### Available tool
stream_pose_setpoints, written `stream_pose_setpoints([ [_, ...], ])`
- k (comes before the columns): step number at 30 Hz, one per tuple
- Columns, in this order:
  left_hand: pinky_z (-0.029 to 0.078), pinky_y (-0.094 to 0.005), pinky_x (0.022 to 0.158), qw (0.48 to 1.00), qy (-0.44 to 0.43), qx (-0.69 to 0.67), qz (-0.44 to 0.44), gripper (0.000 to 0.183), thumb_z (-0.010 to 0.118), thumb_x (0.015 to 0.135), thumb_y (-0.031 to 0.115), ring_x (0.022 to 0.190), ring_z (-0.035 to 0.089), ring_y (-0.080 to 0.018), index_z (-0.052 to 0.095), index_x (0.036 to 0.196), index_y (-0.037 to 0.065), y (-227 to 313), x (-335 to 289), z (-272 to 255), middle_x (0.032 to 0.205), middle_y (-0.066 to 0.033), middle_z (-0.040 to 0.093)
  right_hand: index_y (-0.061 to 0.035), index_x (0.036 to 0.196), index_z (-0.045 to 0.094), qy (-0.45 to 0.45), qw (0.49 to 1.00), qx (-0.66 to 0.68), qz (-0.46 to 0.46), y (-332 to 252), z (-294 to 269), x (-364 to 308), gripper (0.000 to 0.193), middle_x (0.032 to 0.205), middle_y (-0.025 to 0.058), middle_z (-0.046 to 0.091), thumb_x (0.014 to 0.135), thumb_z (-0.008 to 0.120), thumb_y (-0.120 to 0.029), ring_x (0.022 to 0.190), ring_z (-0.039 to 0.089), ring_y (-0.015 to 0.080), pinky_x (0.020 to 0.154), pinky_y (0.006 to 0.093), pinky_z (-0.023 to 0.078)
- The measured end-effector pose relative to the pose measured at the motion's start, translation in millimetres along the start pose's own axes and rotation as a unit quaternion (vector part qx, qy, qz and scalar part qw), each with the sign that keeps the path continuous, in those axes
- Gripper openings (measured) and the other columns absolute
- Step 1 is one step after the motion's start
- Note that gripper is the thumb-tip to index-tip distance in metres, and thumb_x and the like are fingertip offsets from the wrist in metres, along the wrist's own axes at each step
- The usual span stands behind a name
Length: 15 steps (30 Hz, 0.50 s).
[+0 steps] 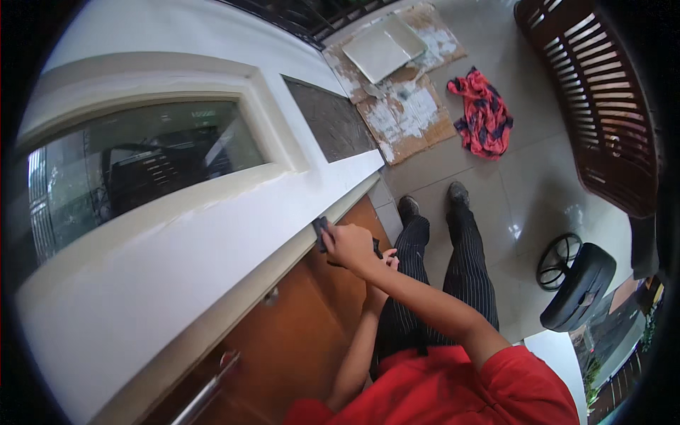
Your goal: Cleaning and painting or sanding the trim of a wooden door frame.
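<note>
My right hand (pixel 351 245) is closed on a small dark grey pad (pixel 321 234), too little of it showing to tell its kind. It presses this pad against the cream edge of the white door frame (pixel 312 195), above the brown wooden door (pixel 304 297). Just behind and below it, my left hand (pixel 386 263) is partly covered by my right hand and wrist. Its fingers are curled beside a black scrap (pixel 376 246), and whether they grip that scrap is hidden.
A metal door handle (pixel 202 397) juts out at lower left, and a glass pane (pixel 163 152) sits in the white frame. Beyond my feet lie paint-smeared cardboard (pixel 404 117), a white tray (pixel 384 48) and a red and black cloth (pixel 484 117). A brown plastic chair (pixel 602 106) stands right.
</note>
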<state>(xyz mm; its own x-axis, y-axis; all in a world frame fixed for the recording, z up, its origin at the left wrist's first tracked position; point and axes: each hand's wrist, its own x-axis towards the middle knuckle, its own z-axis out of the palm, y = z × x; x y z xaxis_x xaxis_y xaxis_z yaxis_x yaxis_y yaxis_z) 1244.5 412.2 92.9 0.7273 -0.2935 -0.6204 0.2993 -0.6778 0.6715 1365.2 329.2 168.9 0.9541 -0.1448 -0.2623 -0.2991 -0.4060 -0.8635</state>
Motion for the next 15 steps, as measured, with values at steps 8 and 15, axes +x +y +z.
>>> stream_pose_setpoints([
  [8,0.046,-0.035,0.076,0.99,0.027,-0.011,-0.141,0.031,0.043,0.089,0.018,0.088,0.061,-0.0267,0.046,0.116,0.003,-15.4,16.3,43.5,0.096,-0.0157,0.061,-0.0127,0.088,0.068,-0.07,0.956,0.075,0.276,162.6,66.3,76.9,0.03,0.075,0.016,0.065,0.071,0.062,-0.037,0.071,0.063,0.0335,0.063,0.0416,0.051],
  [15,0.045,-0.0272,0.073,0.981,0.125,-0.075,-0.13,0.036,0.051,0.087,0.021,0.08,0.056,-0.0132,0.048,0.118,0.003,-61.1,-6.2,23.3,0.088,-0.0048,0.059,-0.0185,0.111,0.058,0.011,0.967,0.157,0.199,83.6,65.5,33.7,0.034,0.08,0.015,0.06,0.079,0.055,-0.029,0.075,0.059,0.0343,0.065,0.0414,0.047],
])
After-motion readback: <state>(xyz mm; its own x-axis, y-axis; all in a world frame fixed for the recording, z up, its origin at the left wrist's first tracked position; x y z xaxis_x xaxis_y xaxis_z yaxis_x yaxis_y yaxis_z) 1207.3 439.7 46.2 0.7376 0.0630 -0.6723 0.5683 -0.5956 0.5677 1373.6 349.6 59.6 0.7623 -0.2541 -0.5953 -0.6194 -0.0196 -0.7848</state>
